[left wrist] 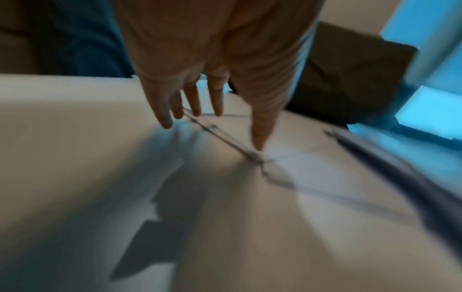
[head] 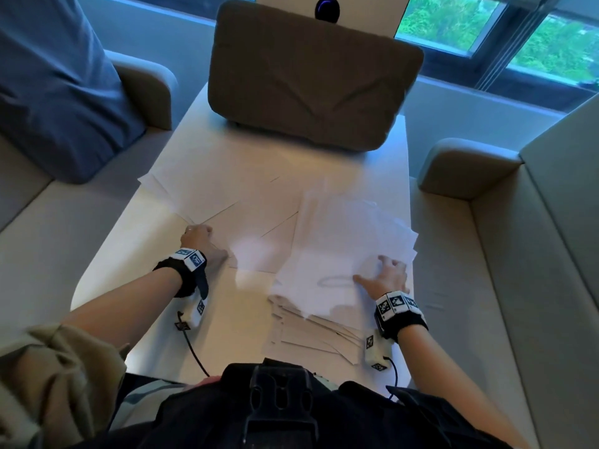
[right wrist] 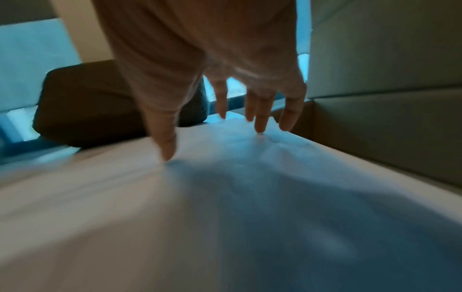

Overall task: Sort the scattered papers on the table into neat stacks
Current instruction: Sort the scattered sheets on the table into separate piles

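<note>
White papers (head: 246,196) lie scattered and overlapping over the white table (head: 129,260). A looser pile of sheets (head: 340,241) fans out on the right, reaching toward the near edge. My left hand (head: 202,239) rests with spread straight fingers (left wrist: 217,102) on the corner of overlapping sheets (left wrist: 312,162) at the left. My right hand (head: 385,273) presses flat with fingers (right wrist: 260,118) spread on top of the right pile (right wrist: 225,177). Neither hand holds a sheet. Both wrist views are blurred.
A brown cushion (head: 311,76) stands on the far end of the table. Beige sofas flank the table, with a blue pillow (head: 55,92) on the left one and an armrest (head: 463,166) at the right. Windows are behind.
</note>
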Tool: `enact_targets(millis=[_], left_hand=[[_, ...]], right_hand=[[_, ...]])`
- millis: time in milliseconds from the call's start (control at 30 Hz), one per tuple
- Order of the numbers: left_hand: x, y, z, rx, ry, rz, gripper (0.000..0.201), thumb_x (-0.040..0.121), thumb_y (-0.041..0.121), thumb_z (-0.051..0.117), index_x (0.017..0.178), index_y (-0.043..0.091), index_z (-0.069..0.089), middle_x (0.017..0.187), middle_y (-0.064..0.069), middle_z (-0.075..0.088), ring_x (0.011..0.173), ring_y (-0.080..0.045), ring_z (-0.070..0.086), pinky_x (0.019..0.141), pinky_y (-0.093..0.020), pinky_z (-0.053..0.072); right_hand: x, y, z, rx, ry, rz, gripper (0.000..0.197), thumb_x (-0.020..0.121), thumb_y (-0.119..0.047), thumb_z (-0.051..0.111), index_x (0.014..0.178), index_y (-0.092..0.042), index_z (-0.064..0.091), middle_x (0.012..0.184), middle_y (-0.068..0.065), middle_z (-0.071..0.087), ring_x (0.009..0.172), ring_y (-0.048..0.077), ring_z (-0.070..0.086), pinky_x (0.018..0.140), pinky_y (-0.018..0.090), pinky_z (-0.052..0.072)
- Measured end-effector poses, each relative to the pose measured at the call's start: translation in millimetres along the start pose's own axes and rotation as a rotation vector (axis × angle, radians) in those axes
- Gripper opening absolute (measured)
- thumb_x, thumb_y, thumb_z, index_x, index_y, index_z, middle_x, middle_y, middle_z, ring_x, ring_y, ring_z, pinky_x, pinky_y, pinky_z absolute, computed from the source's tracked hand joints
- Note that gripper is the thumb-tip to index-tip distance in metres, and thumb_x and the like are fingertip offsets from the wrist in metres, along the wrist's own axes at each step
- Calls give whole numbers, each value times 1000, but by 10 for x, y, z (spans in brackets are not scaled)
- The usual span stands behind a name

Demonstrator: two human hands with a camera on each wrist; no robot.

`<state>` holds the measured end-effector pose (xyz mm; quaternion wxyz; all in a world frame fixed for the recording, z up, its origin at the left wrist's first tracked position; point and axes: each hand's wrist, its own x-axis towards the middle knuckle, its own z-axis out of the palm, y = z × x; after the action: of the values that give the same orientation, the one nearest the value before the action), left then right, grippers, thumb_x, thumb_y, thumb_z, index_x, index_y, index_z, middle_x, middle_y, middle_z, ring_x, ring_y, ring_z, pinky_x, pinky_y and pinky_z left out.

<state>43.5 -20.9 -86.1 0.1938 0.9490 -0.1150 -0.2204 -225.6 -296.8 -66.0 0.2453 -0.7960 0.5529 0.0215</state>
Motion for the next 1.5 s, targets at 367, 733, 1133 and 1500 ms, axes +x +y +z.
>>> enact_targets(millis=[367,733,1133,1500], left_hand=[[-12,227,168,399,-171,323,105,53,62,72,137,14,30,148,-11,24,136,-29,27,105,-40,37],[80,331,-8,595,-110,514,33,91,32,52,115,9,55,117,-11,55,99,-32,60,79,-37,49],[-373,620,-273,171,206,548,21,97,12,40,108,11,58,106,-10,54,91,-31,55,65,-32,36],[-930,520,-226,-138,140,1215,40,97,32,38,109,6,65,96,-10,64,81,-16,58,75,-20,44]], right_hand=[[3,-26,144,-90,-109,-72,86,67,-45,79,140,-17,42,147,8,27,133,30,36,110,36,33],[8,-44,130,-74,-131,-62,87,66,-43,81,139,-16,42,146,7,27,133,28,37,111,36,34],[-144,-560,56,276,-71,-221,33,92,-27,59,121,-9,60,117,8,66,102,21,62,95,29,44],[-465,-1526,110,938,-748,108,47,93,-32,55,126,2,53,102,18,65,80,31,66,55,32,57]])
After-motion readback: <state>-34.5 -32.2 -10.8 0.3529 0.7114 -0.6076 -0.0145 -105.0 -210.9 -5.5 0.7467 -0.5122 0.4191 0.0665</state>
